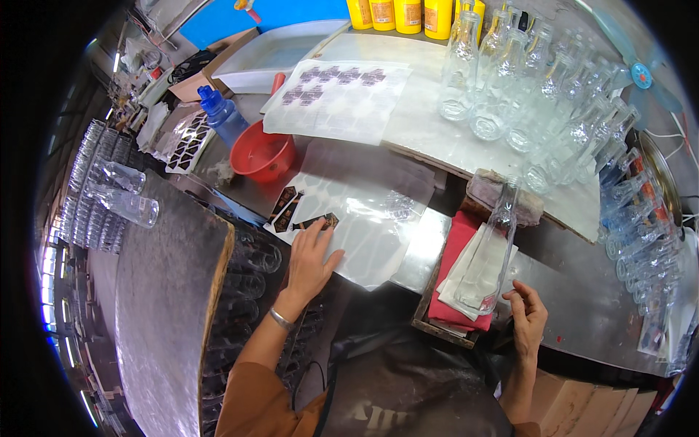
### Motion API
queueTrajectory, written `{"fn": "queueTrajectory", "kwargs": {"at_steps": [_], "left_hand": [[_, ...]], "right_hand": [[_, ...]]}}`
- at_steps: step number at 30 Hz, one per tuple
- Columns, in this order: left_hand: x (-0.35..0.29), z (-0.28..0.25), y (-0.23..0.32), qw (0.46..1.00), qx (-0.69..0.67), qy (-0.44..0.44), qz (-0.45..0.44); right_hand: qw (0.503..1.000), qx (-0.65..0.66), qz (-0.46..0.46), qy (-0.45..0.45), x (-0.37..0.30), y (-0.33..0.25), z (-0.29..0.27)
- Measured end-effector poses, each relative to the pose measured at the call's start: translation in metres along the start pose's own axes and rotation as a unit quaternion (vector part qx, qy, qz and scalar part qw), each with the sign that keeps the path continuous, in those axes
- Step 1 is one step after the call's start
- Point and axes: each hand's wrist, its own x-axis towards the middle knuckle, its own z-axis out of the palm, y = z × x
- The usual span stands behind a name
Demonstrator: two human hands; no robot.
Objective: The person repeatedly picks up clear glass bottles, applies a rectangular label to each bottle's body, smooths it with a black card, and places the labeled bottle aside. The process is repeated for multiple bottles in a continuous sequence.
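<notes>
Two hands: left hand palm down, fingers loosely spread, thumb out wide; right hand half curled, and whether it pinches anything I cannot tell.
Dark piece: right there under the left fingertips, 12 o'clock from the palm, its long axis pointing between 2 and 3; the left is clearly the nearer hand.
Loose dark pieces: just beyond, 11 o'clock from the left hand.
Translucent sheet: spread to the left hand's 2 o'clock.
Clear bottle: lying at the right hand's 11, just beside it, contact unclear; neck just past 12, base just past 6. Dark piece to bottle? Well apart, toward 3 o'clock.
Bottle's bed: white cloth over red cloth in a wooden tray, neck up by a rough block.
Red bowl: 11 o'clock from the left hand.
</notes>
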Motion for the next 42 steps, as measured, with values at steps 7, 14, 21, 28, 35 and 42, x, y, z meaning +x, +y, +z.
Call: {"fn": "queueTrajectory", "kwargs": {"at_steps": [7, 14, 21, 28, 35, 42], "left_hand": [[0.12, 0.015, -0.034, 0.957, -0.031, 0.282, -0.061], [0.228, -0.008, -0.151, 0.898, 0.022, 0.114, -0.424], [0.26, 0.012, -0.221, 0.822, 0.125, 0.028, -0.555], [0.244, -0.006, -0.255, 0.879, 0.067, 0.094, -0.463], [0.164, -0.012, -0.037, 0.892, -0.061, 0.337, -0.295], [0.09, 0.038, -0.048, 0.949, 0.1, 0.017, -0.299]], "right_hand": [[1.0, -0.019, 0.002, 0.005, 0.0, -0.003, -0.003], [0.999, -0.007, 0.023, 0.035, 0.001, 0.01, -0.017], [0.997, -0.008, 0.073, 0.035, 0.019, 0.019, -0.025], [0.997, 0.015, 0.075, 0.004, 0.036, 0.031, -0.026], [0.998, 0.024, 0.059, 0.015, 0.027, 0.026, -0.029], [0.999, 0.005, 0.043, 0.005, 0.012, 0.023, -0.027]]}}
